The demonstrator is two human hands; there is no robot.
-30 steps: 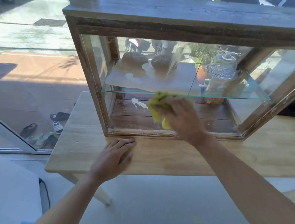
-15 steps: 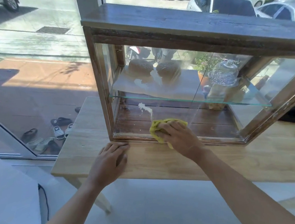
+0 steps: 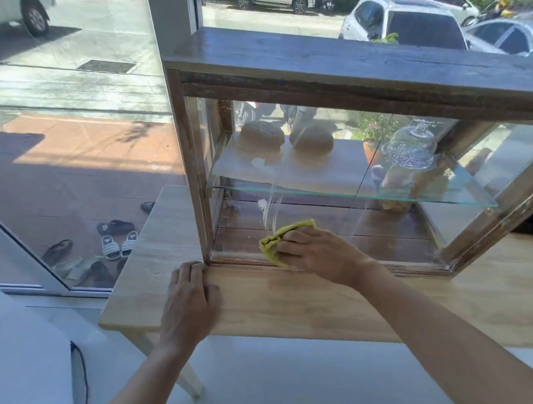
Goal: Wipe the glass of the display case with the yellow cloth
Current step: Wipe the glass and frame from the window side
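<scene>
Right hand, fingers curled over the bunched yellow cloth, presses it against the lower left part of the front glass of the display case, just above the bottom rail. We see the cloth protrude to the left of the fingers; how much of it is folded under the palm is hidden. The left hand holds nothing: it rests flat, fingers straight and together, on the tabletop, its fingertips touching the case's lower left corner post, apparently as a brace.

The relation that matters is this: the pane's long axis runs left to right, and nearly all of it lies above and to the right of the cloth. The right hand is the nearer one to that area, so we judge that the next stroke would travel up or rightward along the pane. Curved wet streaks rise from the cloth toward the inner glass shelf, near a white smear.

Behind the pane we make out two round loaves and a glass dome on the shelf. Reflections and the street seen through the case make it hard to tell which marks sit on the front glass and which lie beyond it. The case's right end is cut off by the picture edge.
</scene>
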